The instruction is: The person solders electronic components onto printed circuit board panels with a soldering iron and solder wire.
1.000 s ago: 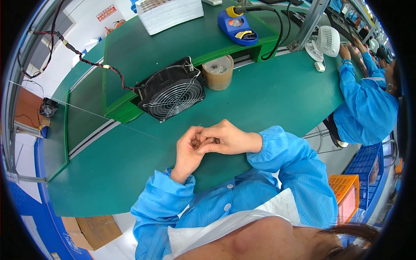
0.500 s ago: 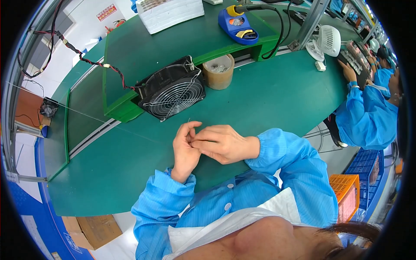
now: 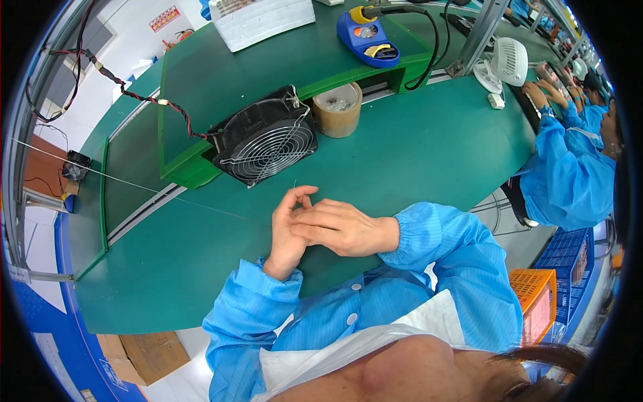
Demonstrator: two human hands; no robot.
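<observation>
My left hand and my right hand meet above the green tabletop. Curled fingers on the left hand have a very thin, wire-like piece standing up at their tips, too small to name. Bent over the left palm, the right fingers press together there; whatever they pinch is hidden. Just beyond the hands a black fan with a wire guard leans against the green raised shelf. To its right stands a tape-roll ring with small shiny pieces inside.
A thin strand slants from the left frame toward my hands. On the shelf are a blue soldering-iron stand and a white foam box. A small white fan stands at right, near a co-worker in blue.
My hands stay together; the left fingers have shifted slightly right and the right fingers lie flatter over the palm. At right, the co-worker's hands and the dark tray have moved.
</observation>
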